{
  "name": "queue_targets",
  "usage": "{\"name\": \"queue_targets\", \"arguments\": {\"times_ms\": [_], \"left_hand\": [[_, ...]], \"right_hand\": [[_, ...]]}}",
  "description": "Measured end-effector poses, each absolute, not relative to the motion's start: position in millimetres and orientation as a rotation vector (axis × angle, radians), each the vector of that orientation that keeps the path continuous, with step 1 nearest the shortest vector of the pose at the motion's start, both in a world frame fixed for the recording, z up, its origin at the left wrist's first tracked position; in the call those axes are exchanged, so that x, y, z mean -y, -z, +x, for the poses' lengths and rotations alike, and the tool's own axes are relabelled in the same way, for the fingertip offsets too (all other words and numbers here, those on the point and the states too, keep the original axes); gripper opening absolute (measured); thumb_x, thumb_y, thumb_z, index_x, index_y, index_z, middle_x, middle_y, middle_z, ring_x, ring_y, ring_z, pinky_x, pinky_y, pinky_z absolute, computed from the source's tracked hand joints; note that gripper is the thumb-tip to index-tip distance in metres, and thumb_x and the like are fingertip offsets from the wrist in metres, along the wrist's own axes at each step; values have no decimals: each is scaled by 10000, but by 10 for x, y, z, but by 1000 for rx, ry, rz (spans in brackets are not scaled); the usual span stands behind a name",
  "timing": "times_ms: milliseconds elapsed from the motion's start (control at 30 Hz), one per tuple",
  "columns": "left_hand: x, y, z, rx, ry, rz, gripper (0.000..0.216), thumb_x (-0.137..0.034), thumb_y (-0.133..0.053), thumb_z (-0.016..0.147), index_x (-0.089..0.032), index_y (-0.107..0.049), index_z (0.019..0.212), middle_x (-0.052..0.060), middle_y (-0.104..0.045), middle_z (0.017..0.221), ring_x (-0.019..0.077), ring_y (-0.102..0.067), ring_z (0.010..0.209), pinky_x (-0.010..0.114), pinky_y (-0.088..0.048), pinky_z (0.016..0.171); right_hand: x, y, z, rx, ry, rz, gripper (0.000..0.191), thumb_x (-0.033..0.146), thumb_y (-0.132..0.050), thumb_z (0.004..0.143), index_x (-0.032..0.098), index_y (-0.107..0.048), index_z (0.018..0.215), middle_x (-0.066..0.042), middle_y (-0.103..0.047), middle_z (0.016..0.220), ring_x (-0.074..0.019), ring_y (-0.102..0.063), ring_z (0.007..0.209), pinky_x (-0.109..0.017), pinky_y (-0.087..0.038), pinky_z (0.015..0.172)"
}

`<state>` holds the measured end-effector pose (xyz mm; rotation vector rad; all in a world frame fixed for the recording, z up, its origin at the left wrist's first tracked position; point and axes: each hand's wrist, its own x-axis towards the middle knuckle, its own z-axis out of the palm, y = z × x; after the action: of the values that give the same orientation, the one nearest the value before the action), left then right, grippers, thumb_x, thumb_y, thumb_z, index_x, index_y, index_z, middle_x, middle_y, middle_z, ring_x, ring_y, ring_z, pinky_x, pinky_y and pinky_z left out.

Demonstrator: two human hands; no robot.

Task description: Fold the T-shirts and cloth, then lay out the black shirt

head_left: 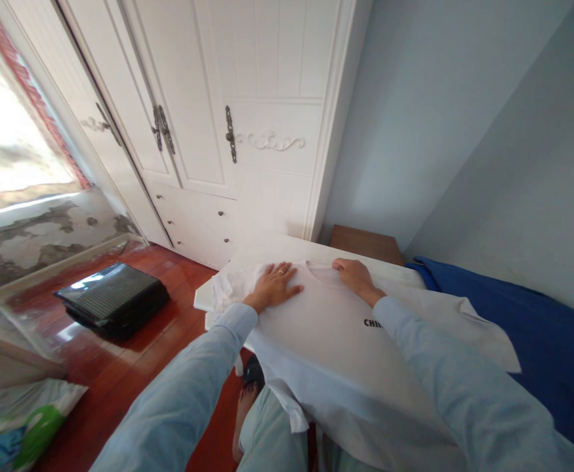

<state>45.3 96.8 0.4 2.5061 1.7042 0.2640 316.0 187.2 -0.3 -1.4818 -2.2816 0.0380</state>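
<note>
A white T-shirt (326,341) with black lettering on its chest lies spread over a white table (287,246). Its lower part hangs down over the near edge towards my lap. My left hand (275,285) rests flat on the shirt's left shoulder area, fingers spread, with a ring on one finger. At the neckline, my right hand (354,275) has its fingers closed on the collar edge. Part of the lettering is hidden behind my right sleeve. One shirt sleeve is bunched at the table's left end; the other reaches right over blue cloth.
A white wardrobe (271,72) stands right behind the table. Blue cloth (552,354) covers a surface on the right, near a brown wooden piece (365,242). On the red floor (183,275) at left sit a black plastic-wrapped bundle (114,298) and a plastic bag (35,419).
</note>
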Motion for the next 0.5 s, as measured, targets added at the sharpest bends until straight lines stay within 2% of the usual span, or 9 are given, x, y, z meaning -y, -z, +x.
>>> {"name": "queue_targets", "arguments": {"times_ms": [233, 300, 333, 400, 500], "left_hand": [[-954, -36, 463, -1701, -250, 2501, 743, -669, -298, 973, -170, -393, 1516, 153, -333, 1616, 281, -258, 1515, 506, -170, 1232], [-957, -32, 464, -1704, -256, 2498, 739, -671, -301, 971, -181, -393, 1516, 149, -335, 1617, 279, -262, 1514, 505, -176, 1230], [-958, -29, 463, -1705, -256, 2499, 737, -671, -303, 971, -183, -392, 1517, 147, -334, 1617, 278, -263, 1514, 503, -174, 1230], [-962, -21, 462, -1705, -254, 2501, 739, -668, -304, 972, -178, -392, 1518, 148, -331, 1618, 278, -260, 1515, 500, -166, 1234], [-967, -12, 458, -1700, -261, 2501, 736, -665, -306, 972, -179, -394, 1517, 150, -335, 1616, 280, -258, 1515, 505, -165, 1234]], "right_hand": [[-1853, -26, 3125, 2275, -150, -1494, 245, 260, -529, 924, 266, -773, 927, -43, -792, 991, -233, -718, 954, -313, -504, 844], [-1865, 7, 3161, 2319, -265, -1365, 216, 280, -570, 909, 255, -762, 1005, -49, -779, 1074, -236, -708, 1028, -337, -511, 911], [-1872, 28, 3186, 2334, -327, -1302, 240, 285, -608, 886, 247, -746, 1079, -57, -762, 1141, -240, -697, 1075, -356, -510, 949], [-1888, 75, 3246, 2334, -401, -1226, 404, 300, -678, 836, 230, -684, 1233, -84, -708, 1271, -255, -662, 1168, -403, -495, 1022], [-1913, 136, 3323, 2333, -328, -1178, 538, 339, -678, 845, 215, -600, 1362, -122, -620, 1396, -282, -585, 1288, -475, -436, 1114]]}}
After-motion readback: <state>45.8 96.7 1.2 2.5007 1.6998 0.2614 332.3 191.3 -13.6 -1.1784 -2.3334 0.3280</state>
